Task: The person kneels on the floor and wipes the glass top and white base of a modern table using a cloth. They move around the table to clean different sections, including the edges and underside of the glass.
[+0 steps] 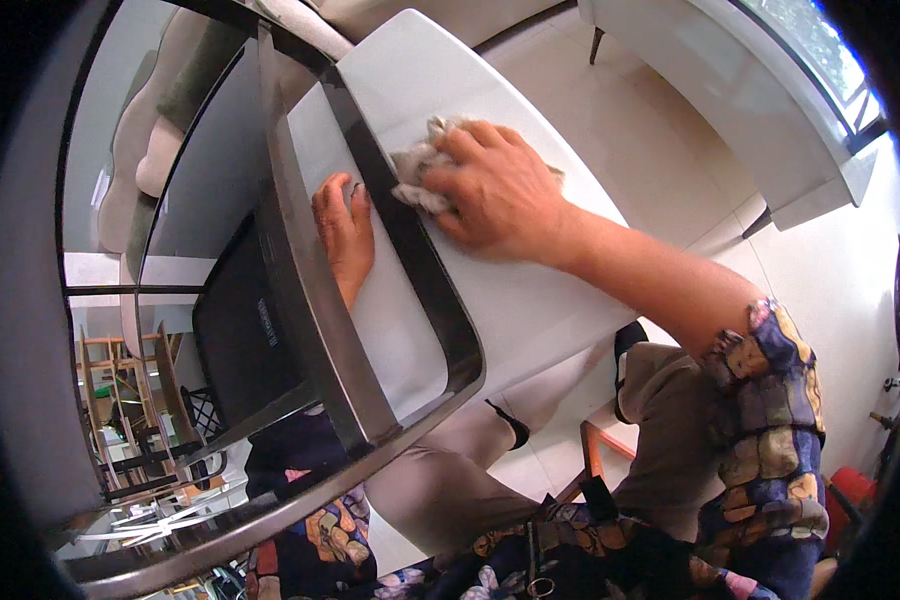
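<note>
My right hand presses a crumpled, pale cloth against a smooth white panel. The fingers are bent over the cloth and hide much of it. A dark metal frame with a rounded corner crosses the panel, and the cloth reaches its edge. Inside that frame is my left hand, its thumb and fingers bent, close beside a second metal bar. The bar hides the left forearm, so whether this hand grips anything is unclear.
Left of the bar are glossy panes and a black panel bearing writing. A white piece of furniture on dark legs stands at the upper right. My legs are below the panel, near an orange-brown wooden frame. Something red stands lower right.
</note>
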Motion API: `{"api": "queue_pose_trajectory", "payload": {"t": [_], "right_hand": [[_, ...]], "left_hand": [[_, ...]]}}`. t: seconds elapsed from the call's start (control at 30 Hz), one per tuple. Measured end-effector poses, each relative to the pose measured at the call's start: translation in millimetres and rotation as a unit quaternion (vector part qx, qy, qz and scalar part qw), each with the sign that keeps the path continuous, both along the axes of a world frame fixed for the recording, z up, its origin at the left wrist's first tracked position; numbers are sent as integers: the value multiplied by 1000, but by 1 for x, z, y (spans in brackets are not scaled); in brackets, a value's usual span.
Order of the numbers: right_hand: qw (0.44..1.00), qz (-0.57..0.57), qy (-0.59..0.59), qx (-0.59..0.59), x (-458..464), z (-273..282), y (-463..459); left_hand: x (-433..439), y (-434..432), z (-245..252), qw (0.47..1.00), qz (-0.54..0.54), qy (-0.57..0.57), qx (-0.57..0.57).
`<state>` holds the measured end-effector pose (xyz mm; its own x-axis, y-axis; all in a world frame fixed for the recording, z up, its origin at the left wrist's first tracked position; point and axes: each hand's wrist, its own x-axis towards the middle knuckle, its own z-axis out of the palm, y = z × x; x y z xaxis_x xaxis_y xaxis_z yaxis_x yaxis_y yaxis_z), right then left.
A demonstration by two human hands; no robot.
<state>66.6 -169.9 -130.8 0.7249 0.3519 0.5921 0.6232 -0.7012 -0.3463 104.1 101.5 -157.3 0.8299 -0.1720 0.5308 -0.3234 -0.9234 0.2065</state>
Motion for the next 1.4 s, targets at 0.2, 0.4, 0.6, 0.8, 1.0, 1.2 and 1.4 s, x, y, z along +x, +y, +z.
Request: {"api": "queue_pose_trajectory", "payload": {"t": [0.2, 0.4, 0.6, 0.8, 1.0, 1.2, 1.4], "right_hand": [[991, -99, 71, -50, 106, 8, 47], [979, -168, 85, -83, 155, 17, 75], [989, -105, 91, -60, 101, -11, 55], [986, 31, 158, -34, -25, 4, 18], [985, 55, 161, -15, -27, 13, 7], [987, -17, 156, -23, 59, 4, 49], [986, -72, 152, -9, 112, 8, 74]], "left_hand": [[-1, 0, 5, 1000, -4, 6, 17], [-3, 4, 8, 999, 19, 30, 30], [15, 18, -6, 992, 13, 125, 14], [17, -11, -3, 989, 18, 145, 27], [10, 5, 1, 987, 56, 148, 29], [27, 34, -11, 981, 62, 185, 19], [5, 18, 8, 981, 80, 149, 98]]}}
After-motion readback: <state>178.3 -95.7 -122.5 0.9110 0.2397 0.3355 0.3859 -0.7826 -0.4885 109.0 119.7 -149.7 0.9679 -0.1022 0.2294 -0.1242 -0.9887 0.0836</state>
